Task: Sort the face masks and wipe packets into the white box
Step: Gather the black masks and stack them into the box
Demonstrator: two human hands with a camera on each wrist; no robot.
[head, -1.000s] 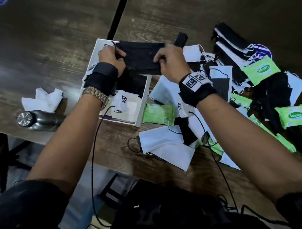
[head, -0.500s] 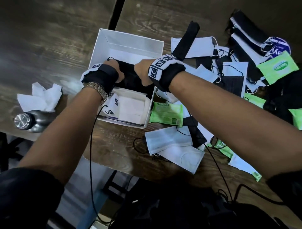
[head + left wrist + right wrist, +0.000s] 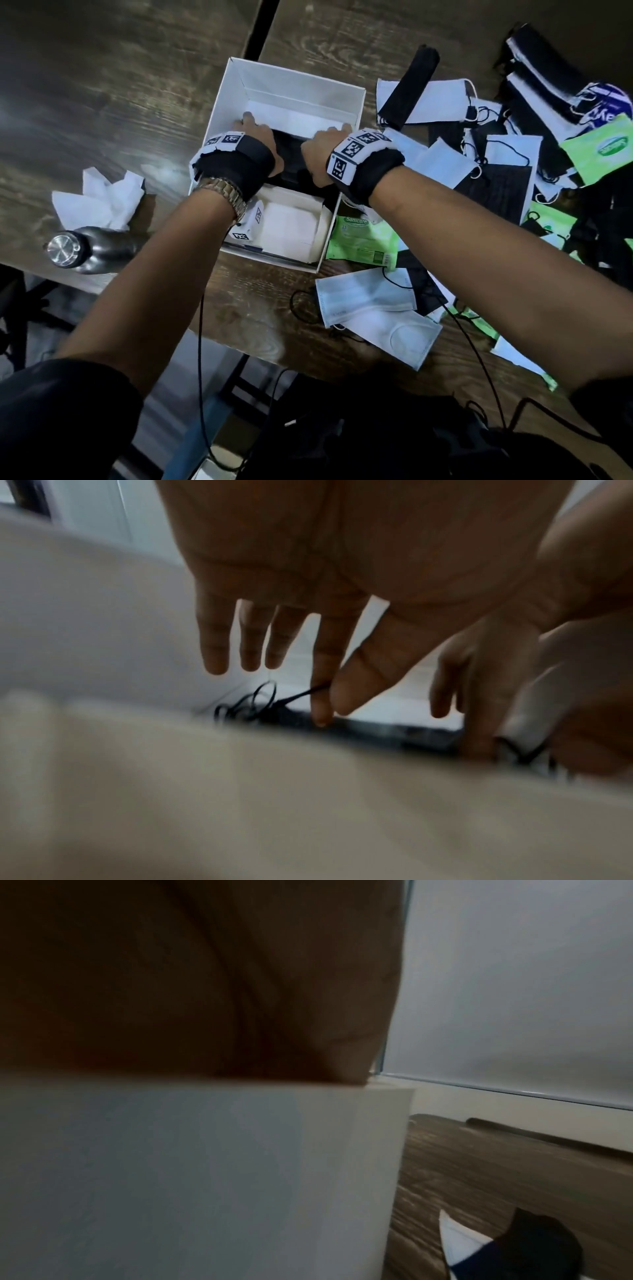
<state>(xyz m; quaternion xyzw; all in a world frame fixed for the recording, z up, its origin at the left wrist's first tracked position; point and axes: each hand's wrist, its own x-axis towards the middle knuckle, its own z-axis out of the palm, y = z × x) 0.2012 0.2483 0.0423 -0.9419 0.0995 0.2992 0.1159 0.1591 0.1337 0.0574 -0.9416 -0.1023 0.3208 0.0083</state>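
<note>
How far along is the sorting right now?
Early. Done: black masks lie in the white box. In hand: left hand and right hand press them flat with open fingers. Left: the mask pile and green wipe packets on the table.

Dark wood-grain table at nine o'clock, faint sheen. Matt white cardboard box at centre. Soft black cloth mask inside. Glossy green plastic wipe packet at four o'clock. Brushed metal bottle, crumpled white paper tissue at eight o'clock.
</note>
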